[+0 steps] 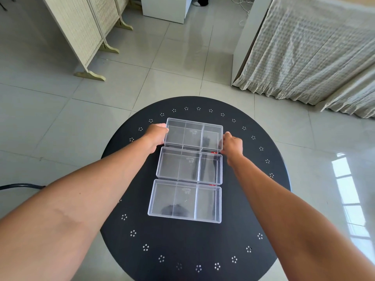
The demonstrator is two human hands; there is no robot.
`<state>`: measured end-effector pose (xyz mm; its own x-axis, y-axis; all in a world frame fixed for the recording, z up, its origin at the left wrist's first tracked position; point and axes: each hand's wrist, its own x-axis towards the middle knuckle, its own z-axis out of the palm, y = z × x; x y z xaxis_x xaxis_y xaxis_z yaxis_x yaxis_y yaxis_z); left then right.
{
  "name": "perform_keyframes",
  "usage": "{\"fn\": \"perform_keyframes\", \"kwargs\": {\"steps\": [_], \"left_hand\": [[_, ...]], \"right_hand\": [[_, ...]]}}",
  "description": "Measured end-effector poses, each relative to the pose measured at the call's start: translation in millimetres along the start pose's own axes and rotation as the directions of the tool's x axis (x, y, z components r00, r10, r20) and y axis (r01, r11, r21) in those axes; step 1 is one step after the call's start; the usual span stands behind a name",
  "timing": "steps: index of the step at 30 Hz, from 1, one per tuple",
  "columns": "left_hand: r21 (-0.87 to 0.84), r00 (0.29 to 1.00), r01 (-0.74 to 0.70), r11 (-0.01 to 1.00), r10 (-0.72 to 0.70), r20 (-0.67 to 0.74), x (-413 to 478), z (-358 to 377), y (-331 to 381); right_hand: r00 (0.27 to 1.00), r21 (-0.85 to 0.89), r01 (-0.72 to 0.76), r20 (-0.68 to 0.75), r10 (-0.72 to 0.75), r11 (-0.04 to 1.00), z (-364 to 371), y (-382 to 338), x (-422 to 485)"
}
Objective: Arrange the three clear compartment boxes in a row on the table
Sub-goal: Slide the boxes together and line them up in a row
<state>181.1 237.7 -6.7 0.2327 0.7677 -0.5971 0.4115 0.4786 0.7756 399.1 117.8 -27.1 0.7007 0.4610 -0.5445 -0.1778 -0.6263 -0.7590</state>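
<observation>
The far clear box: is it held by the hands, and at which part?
Yes. The far clear box is gripped at its two short ends: left hand on the left end, right hand on the right end.

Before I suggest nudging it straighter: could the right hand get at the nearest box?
Probably yes. The right hand grips the far box, but the nearest box lies uncovered on the table beside that forearm.

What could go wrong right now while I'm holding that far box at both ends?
The far box sits tight against the middle box, so a push from the left hand or right hand might shove the middle box and the near box out of line. Its clear walls look smooth, so it might also slip from your fingertips and skew on the black table.
</observation>
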Motion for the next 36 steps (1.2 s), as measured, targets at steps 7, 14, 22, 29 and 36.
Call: {"fn": "perform_keyframes", "kwargs": {"steps": [7,14,22,29,36], "left_hand": [[0.01,1.0,0.01,1.0,-0.011,0.009,-5.4,2.5,1.3],[0.013,1.0,0.01,1.0,-0.01,0.016,-11.6,0.1,0.8],[0.025,1.0,-0.007,1.0,0.007,0.008,-13.3,1.6,0.1],[0.03,1.0,0.004,1.0,-0.004,0.001,-13.3,2.6,1.3],[0.057,1.0,0.021,0.998,-0.019,-0.022,-19.5,0.3,2.5]], "right_hand": [[1.0,0.001,0.006,-0.012,-0.006,1.0,-0.5,2.1,-6.3],[1.0,-0.026,0.017,-0.02,-0.017,1.0,0.8,1.8,-11.9],[1.0,-0.034,0.02,-0.012,-0.02,0.999,0.8,-0.2,-14.1],[1.0,-0.033,0.015,-0.018,-0.015,0.999,0.6,-3.9,-20.6],[0.999,-0.046,0.044,-0.012,-0.044,0.998,-1.4,-7.8,-30.9]]}}
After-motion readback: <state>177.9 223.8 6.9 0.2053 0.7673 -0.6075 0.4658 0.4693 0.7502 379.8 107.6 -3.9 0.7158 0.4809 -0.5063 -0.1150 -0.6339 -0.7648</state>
